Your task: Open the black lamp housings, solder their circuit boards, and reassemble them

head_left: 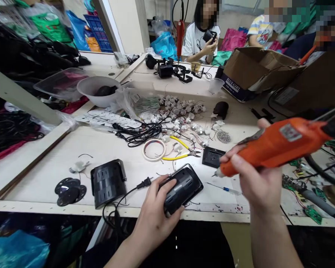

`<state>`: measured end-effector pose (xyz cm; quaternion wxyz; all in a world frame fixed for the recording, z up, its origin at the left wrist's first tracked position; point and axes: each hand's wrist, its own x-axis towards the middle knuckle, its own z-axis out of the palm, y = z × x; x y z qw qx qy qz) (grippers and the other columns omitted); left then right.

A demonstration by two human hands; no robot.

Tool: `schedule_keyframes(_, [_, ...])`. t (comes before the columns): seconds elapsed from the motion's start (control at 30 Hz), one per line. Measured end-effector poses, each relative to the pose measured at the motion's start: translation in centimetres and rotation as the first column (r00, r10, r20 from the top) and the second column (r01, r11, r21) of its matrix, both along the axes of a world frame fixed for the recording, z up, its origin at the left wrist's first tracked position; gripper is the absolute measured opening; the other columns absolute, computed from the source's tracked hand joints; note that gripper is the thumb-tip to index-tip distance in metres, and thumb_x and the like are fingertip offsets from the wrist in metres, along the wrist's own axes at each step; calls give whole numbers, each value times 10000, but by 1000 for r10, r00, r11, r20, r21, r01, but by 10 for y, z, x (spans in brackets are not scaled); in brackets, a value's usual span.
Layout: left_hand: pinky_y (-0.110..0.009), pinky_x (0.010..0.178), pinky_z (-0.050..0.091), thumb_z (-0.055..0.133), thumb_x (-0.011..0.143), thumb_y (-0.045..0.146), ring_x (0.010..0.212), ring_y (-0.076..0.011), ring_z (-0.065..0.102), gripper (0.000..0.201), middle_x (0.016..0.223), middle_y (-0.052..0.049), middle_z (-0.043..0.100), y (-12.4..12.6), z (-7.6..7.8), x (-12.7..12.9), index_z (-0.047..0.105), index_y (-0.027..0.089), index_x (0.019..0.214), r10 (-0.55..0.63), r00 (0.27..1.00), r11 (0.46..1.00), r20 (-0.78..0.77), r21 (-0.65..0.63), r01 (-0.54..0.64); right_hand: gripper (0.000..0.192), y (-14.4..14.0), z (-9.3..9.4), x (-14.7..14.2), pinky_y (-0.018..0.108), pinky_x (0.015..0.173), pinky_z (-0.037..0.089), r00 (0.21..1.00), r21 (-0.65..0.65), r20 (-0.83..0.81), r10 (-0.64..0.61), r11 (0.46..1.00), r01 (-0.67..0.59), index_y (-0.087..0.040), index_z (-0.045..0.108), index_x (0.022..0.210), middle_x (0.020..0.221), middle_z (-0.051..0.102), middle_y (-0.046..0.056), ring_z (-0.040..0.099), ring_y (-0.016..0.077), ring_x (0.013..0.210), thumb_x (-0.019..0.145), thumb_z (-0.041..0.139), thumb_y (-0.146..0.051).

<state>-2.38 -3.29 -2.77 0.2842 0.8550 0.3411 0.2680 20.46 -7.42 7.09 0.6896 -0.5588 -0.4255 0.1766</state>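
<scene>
My left hand (159, 208) grips a black slotted plastic housing (182, 186) at the front edge of the bench, fingers over its top and thumb along its near side. In my right hand (257, 182) is an orange electric screwdriver (276, 145), its bit pointing left and down, apart from the housing. A second black housing (108, 182) stands to the left, near a power cord plug (144, 183). Just beyond the bit lies a flat black plastic part (212, 157). A blue-handled screwdriver (225, 189) rests below the orange tool.
Yellow-handled cutters (178, 158), a tape roll (153, 150), a pile of screws (223, 136) and small white wired parts (181, 108) lie behind. Black discs (69, 191) sit at left. A soldering iron (315, 199) and circuit boards are at right. A person (202, 37) works opposite.
</scene>
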Motion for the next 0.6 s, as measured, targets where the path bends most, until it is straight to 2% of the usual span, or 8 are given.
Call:
schedule_keyframes(0.03, [-472, 993, 534, 659, 825, 209, 1262, -297, 522, 571, 1339, -157, 451, 0, -1, 1, 415, 233, 1340, -3, 1000, 1000, 2, 0, 3, 580, -4, -2, -9, 375, 689, 569, 995, 0, -83, 57, 998, -57, -317, 471, 1358, 804, 644, -12, 656, 201, 713, 848, 745, -359])
schedule_keyframes(0.1, [-468, 989, 535, 663, 825, 208, 1244, -292, 530, 580, 1324, -153, 457, 1, -4, 1, 404, 234, 1343, -13, 1000, 1000, 8, 13, 13, 775, -9, -5, -20, 358, 628, 570, 968, -25, -220, 117, 992, -126, -323, 431, 1408, 814, 662, 1, 648, 219, 720, 770, 744, -632])
schedule_keyframes(0.17, [-466, 986, 535, 664, 828, 211, 1232, -290, 534, 584, 1308, -149, 463, 1, -6, 1, 397, 234, 1347, -25, 1000, 999, 16, 28, 24, 984, -12, -3, -24, 370, 599, 568, 933, -63, -328, 150, 982, -180, -282, 473, 1390, 813, 682, 32, 641, 241, 708, 629, 602, -892])
schedule_keyframes(0.2, [-467, 984, 534, 663, 830, 211, 1227, -289, 536, 585, 1301, -147, 466, 2, -7, 1, 395, 234, 1349, -28, 999, 999, 18, 31, 28, 1045, -14, -1, -24, 377, 602, 566, 921, -77, -357, 155, 978, -195, -256, 508, 1365, 803, 690, 46, 638, 246, 696, 586, 529, -952])
schedule_keyframes(0.3, [-470, 978, 537, 665, 829, 216, 1218, -291, 542, 597, 1301, -146, 468, 4, -9, -1, 388, 237, 1358, -23, 1000, 999, 11, 32, 22, 1009, -16, 6, -25, 362, 586, 546, 931, -69, -326, 165, 978, -197, -207, 608, 1274, 731, 693, 60, 616, 229, 629, 611, 484, -958])
schedule_keyframes(0.43, [-473, 983, 534, 675, 820, 230, 1230, -298, 545, 619, 1318, -147, 466, 7, -11, -4, 380, 244, 1364, -31, 999, 999, -11, 21, 31, 892, -13, 8, -30, 297, 446, 464, 947, -19, -294, 130, 990, -142, -230, 676, 1200, 683, 676, 49, 572, 192, 534, 719, 399, -928])
schedule_keyframes(0.6, [-456, 971, 542, 691, 791, 216, 1205, -289, 570, 640, 1302, -135, 483, 10, -11, -5, 384, 250, 1351, -25, 1000, 1000, -14, 2, 25, 827, -4, 5, -36, 291, 401, 432, 926, 23, -331, 184, 982, -187, -255, 733, 1072, 629, 660, 37, 558, 174, 458, 742, 379, -926])
